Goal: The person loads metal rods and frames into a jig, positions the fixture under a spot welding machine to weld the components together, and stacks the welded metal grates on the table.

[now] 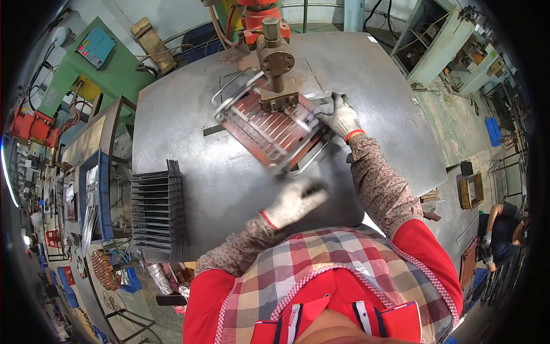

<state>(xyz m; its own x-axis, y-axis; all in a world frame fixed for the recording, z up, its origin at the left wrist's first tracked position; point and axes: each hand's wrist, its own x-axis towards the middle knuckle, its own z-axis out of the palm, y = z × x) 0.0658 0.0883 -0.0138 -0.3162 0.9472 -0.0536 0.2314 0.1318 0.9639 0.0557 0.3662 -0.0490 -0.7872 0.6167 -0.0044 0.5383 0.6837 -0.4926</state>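
Note:
Under the welding machine's metal head (278, 69) lies a tilted reddish-brown slotted jig (260, 123) with metal wires and a wire frame on it, smeared by motion. My right hand (344, 119), in a white glove with dark fingertips, grips the jig's right corner; part of its hold is hidden. Nearer to me, my left hand (292, 205), gloved alike, hovers off the jig's front corner. Its fingers are blurred but stand apart from the thumb, with nothing seen between them. Both rest above a grey metal table (395, 114).
A tall stack of dark wire racks (157, 209) stands at the table's left edge. Beyond it is a blue bin (103, 198) with metal rods. A green machine (80, 69) is at far left. Another person (504, 229) is at far right, near a wooden box (471, 191).

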